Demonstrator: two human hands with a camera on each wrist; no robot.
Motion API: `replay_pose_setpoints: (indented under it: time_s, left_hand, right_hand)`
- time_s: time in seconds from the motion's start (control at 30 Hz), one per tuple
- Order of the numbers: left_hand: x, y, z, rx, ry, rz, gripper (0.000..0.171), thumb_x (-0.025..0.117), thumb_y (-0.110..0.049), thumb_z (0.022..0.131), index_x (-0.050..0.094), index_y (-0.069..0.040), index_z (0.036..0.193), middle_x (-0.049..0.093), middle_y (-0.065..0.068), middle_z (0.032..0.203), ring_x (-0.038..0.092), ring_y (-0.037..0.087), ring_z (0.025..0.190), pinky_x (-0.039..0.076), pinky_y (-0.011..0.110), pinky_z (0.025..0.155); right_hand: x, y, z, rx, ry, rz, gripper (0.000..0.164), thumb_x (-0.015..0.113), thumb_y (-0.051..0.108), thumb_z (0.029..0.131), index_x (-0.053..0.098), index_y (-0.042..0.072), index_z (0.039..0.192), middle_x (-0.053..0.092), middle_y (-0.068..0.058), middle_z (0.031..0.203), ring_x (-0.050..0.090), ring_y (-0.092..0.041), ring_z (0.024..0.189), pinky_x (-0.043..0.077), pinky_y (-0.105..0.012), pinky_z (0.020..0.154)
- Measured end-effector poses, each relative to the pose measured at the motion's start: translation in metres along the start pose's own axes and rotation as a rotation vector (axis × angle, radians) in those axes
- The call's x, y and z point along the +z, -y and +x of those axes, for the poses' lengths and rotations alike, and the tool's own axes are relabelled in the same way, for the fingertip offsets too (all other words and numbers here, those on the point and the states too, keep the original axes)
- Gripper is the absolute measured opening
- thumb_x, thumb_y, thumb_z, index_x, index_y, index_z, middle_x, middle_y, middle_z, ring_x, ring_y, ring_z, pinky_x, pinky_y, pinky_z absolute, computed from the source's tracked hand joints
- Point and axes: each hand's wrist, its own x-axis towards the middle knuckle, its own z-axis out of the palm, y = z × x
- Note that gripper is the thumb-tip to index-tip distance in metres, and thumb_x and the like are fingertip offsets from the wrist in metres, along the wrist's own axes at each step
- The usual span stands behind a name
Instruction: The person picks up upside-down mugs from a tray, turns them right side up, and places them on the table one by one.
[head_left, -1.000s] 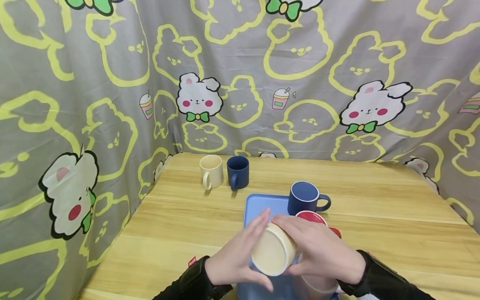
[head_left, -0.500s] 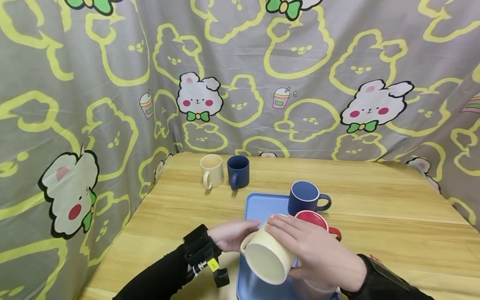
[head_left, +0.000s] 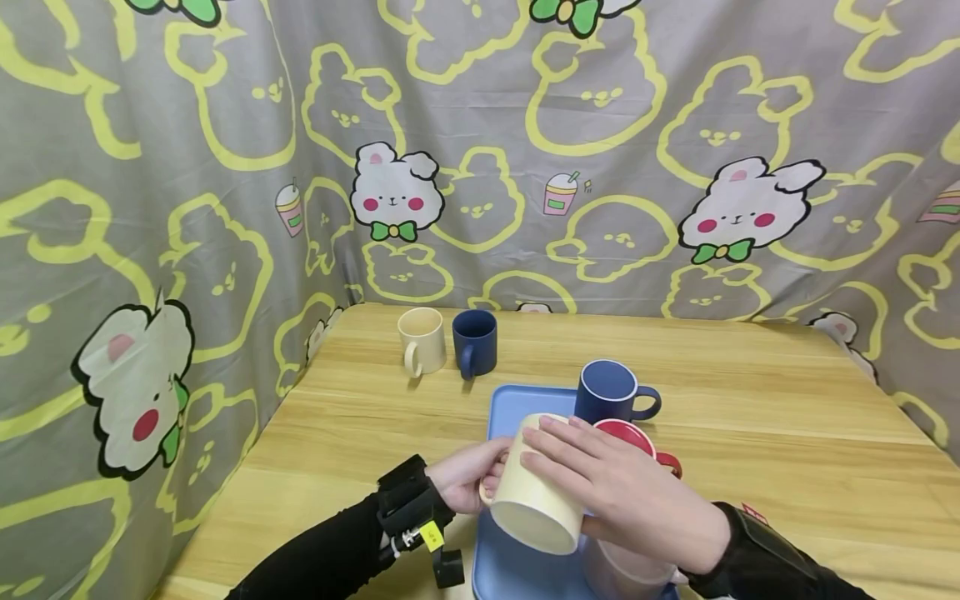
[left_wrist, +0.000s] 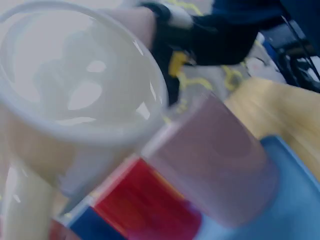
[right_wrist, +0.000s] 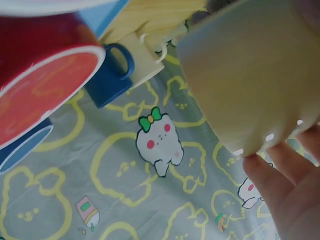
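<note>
Head view — left hand point(head_left: 467, 477) and right hand point(head_left: 633, 490) grip a cream mug point(head_left: 534, 492) — yellow tag point(head_left: 432, 536) illegible.

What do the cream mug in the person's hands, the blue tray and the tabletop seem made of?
Cream mug: probably glazed ceramic; glossy highlights show inside it in the left wrist view.
Blue tray: perhaps plastic or painted metal; smooth, evenly colored, with a raised rim.
Tabletop: wood or wood-look laminate; pale, smooth-looking, with streaky grain.

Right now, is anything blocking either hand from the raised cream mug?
Nothing visible: the left hand grips the raised cream mug by its handle, and the right hand holds its side directly.
</note>
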Motion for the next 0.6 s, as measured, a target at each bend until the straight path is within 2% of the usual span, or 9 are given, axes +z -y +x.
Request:
replay_pose_setpoints:
  time_s: [0.13,0.2,0.23,0.33,0.37,0.43,0.47,0.53,0.6]
  left_hand:
    - [0.006,-0.012,-0.008,0.130,-0.064,-0.041,0.042,0.028,-0.019,0.105,0.030,-0.018,0.063,0.020,-0.011,0.054,0.026,-0.004,0.040,0.015,0.010,0.042]
    - [0.010,-0.018,-0.013,0.229,-0.112,-0.030,0.042,0.029,-0.021,0.106,0.029,-0.017,0.064,0.021,-0.010,0.054,0.026,-0.002,0.042,0.018,0.012,0.044]
    - [0.012,-0.021,-0.016,0.289,-0.141,-0.010,0.041,0.029,-0.022,0.106,0.029,-0.016,0.065,0.021,-0.009,0.055,0.027,-0.001,0.042,0.019,0.012,0.044]
    - [0.018,-0.026,-0.019,0.452,-0.236,0.063,0.040,0.028,-0.025,0.108,0.028,-0.014,0.069,0.021,-0.007,0.057,0.027,0.003,0.046,0.021,0.017,0.048]
    - [0.020,-0.027,-0.019,0.502,-0.270,0.089,0.040,0.028,-0.026,0.108,0.029,-0.013,0.070,0.022,-0.006,0.058,0.026,0.004,0.047,0.022,0.018,0.050]
    - [0.024,-0.028,-0.016,0.594,-0.326,0.143,0.038,0.027,-0.026,0.108,0.029,-0.012,0.073,0.023,-0.005,0.060,0.026,0.006,0.051,0.023,0.020,0.053]
    - [0.025,-0.027,-0.013,0.630,-0.349,0.168,0.037,0.026,-0.026,0.108,0.029,-0.012,0.075,0.024,-0.004,0.061,0.027,0.007,0.052,0.024,0.020,0.054]
    - [0.028,-0.024,-0.007,0.699,-0.387,0.227,0.033,0.026,-0.023,0.108,0.031,-0.012,0.078,0.027,-0.002,0.064,0.028,0.009,0.055,0.027,0.021,0.056]
    - [0.031,-0.020,-0.001,0.745,-0.418,0.287,0.030,0.027,-0.020,0.108,0.033,-0.011,0.080,0.029,-0.001,0.066,0.030,0.011,0.058,0.028,0.022,0.058]
  right_hand:
    - [-0.002,-0.005,0.001,0.035,-0.042,-0.050,0.106,0.096,0.012,0.050,0.046,0.015,0.143,0.044,-0.012,0.147,0.043,-0.036,0.131,0.047,-0.045,0.096]
    - [-0.004,-0.008,0.000,0.070,-0.057,-0.031,0.104,0.091,0.000,0.052,0.046,0.017,0.143,0.040,-0.013,0.149,0.039,-0.038,0.133,0.055,-0.041,0.078]
    - [-0.006,-0.010,0.000,0.095,-0.052,-0.002,0.103,0.087,-0.006,0.053,0.044,0.017,0.145,0.037,-0.013,0.151,0.037,-0.037,0.135,0.056,-0.041,0.077]
    - [-0.011,-0.015,0.000,0.193,-0.043,0.156,0.093,0.073,-0.017,0.065,0.039,0.009,0.147,0.029,-0.015,0.155,0.029,-0.034,0.140,0.048,-0.029,0.095]
    - [-0.012,-0.016,0.002,0.241,-0.035,0.215,0.087,0.070,-0.016,0.072,0.035,0.006,0.149,0.025,-0.016,0.157,0.027,-0.033,0.141,0.043,-0.025,0.100]
    - [-0.013,-0.019,0.006,0.359,-0.016,0.336,0.074,0.064,-0.005,0.088,0.027,0.000,0.151,0.019,-0.019,0.158,0.025,-0.033,0.142,0.030,-0.031,0.109]
    - [-0.012,-0.020,0.009,0.418,-0.015,0.403,0.070,0.062,0.003,0.093,0.022,-0.003,0.151,0.017,-0.022,0.158,0.027,-0.035,0.141,0.028,-0.031,0.109]
    - [-0.008,-0.025,0.016,0.546,-0.007,0.527,0.077,0.062,0.016,0.096,0.013,-0.006,0.152,0.015,-0.026,0.157,0.032,-0.039,0.137,0.037,-0.039,0.105]
    - [-0.001,-0.031,0.022,0.641,-0.020,0.621,0.082,0.062,0.020,0.096,0.008,-0.009,0.151,0.021,-0.030,0.153,0.041,-0.042,0.130,0.046,-0.047,0.097]
